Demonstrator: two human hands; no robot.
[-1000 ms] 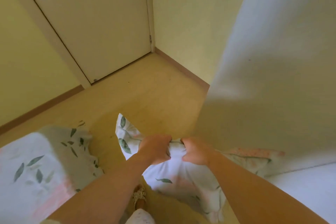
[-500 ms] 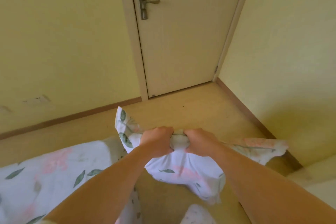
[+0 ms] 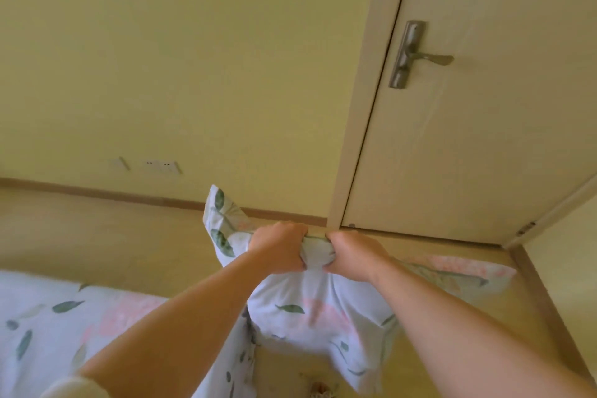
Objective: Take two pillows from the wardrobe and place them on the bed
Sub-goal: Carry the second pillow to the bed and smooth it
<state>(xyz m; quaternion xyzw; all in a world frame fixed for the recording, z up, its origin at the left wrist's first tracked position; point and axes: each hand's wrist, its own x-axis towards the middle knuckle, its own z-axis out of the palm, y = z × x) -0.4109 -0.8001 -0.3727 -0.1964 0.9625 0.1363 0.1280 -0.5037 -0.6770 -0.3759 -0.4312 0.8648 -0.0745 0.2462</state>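
Left hand (image 3: 277, 247), right hand (image 3: 350, 254) both clench bunched top of white leaf-print pillow (image 3: 310, 310); leaf-print bed (image 3: 42, 317) just beside, placement pending.

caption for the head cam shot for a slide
Leaf-print pillow gripped at its top by the left hand and right hand beside the bed, closed door ahead

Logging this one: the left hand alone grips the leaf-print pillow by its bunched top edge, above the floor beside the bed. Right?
Not alone. The head view shows the left hand and the right hand both gripping the leaf-print pillow by its bunched top edge, above the floor beside the bed.
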